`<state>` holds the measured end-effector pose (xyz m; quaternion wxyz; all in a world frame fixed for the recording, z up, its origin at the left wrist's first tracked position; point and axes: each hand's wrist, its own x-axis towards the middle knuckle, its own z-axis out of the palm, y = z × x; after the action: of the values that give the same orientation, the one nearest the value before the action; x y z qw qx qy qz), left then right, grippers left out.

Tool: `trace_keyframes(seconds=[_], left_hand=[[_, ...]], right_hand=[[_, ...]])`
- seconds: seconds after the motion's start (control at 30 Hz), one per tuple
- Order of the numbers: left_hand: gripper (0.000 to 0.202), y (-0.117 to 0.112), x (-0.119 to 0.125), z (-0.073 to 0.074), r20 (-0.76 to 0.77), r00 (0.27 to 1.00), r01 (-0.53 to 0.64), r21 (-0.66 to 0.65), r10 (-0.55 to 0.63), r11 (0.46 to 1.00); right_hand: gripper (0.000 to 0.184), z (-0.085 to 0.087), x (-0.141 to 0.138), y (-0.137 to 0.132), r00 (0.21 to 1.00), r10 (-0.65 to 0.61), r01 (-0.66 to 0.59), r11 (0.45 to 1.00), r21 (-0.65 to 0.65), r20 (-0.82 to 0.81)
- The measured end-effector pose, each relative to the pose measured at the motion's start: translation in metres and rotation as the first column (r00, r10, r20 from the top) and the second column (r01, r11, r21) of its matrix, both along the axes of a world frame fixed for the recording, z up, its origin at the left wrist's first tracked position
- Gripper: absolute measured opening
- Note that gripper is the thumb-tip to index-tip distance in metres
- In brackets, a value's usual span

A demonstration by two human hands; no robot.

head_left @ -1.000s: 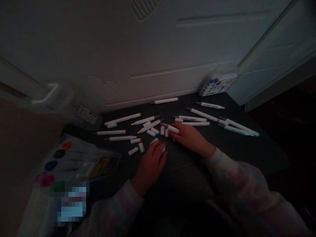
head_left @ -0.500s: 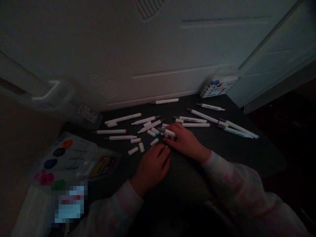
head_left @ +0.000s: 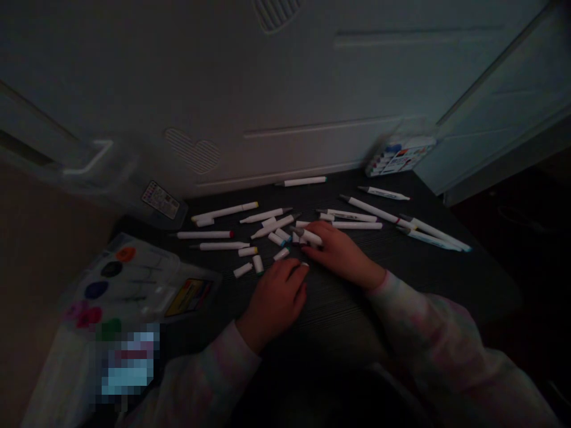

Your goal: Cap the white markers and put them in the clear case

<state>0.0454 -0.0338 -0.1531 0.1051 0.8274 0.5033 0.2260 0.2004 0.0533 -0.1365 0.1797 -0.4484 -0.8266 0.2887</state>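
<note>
In the middle of the dark table, my right hand (head_left: 336, 252) is closed around a white marker (head_left: 310, 236) whose grey tip points left. My left hand (head_left: 276, 300) lies nearer to me, fingers curled, with a small white marker cap (head_left: 305, 265) showing at its fingertips; most of that cap is hidden. Just beyond the left hand several loose caps are scattered, among them a white one (head_left: 281, 254) and one with a yellow end (head_left: 248, 252). Several uncapped markers lie around them, such as one with a red end (head_left: 204, 235).
A clear plastic case (head_left: 172, 255) with coloured flowers on it stands at the left. Behind it is another clear box with a label (head_left: 160, 199). A pack of markers (head_left: 401, 157) leans against the pale panel (head_left: 289, 89) at the back right. More markers (head_left: 379, 212) lie at right.
The view has shifted slightly. My left hand and the cap at its fingertips have barely moved; the right hand still holds the marker. The other markers and caps lie as before.
</note>
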Motion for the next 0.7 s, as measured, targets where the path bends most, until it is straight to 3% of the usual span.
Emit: trace_keyframes(seconds=[0.07,0.17,0.27,0.37,0.53,0.63,0.7], left_hand=[[0.028,0.000,0.000,-0.001,0.013,1.000,-0.005,-0.015,0.005,1.000],[0.028,0.001,-0.001,-0.002,0.023,1.000,-0.015,-0.037,0.016,0.999],[0.027,0.001,-0.002,-0.002,0.016,1.000,-0.010,-0.046,0.011,0.999],[0.027,0.001,-0.002,-0.002,0.011,1.000,-0.005,-0.043,0.005,0.999],[0.027,0.001,-0.002,-0.002,0.022,1.000,-0.001,-0.040,0.002,0.999],[0.027,0.001,-0.001,-0.002,0.024,1.000,-0.004,-0.044,0.005,0.999],[0.027,0.001,-0.001,-0.001,0.021,1.000,-0.004,-0.048,0.005,0.999]], right_hand=[[0.026,0.004,0.001,0.001,0.995,-0.048,0.044,0.998,-0.051,-0.093],[0.027,0.012,0.004,0.002,0.952,-0.153,0.092,0.969,-0.231,-0.265],[0.031,0.016,0.008,0.002,0.870,-0.261,0.049,0.890,-0.453,-0.419],[0.032,0.013,0.010,0.001,0.760,-0.339,-0.080,0.798,-0.597,-0.555],[0.032,0.010,0.009,-0.001,0.666,-0.358,-0.211,0.751,-0.626,-0.655],[0.032,0.011,0.009,-0.002,0.660,-0.357,-0.223,0.748,-0.625,-0.661],[0.033,0.014,0.009,-0.002,0.698,-0.334,-0.188,0.768,-0.613,-0.633]])
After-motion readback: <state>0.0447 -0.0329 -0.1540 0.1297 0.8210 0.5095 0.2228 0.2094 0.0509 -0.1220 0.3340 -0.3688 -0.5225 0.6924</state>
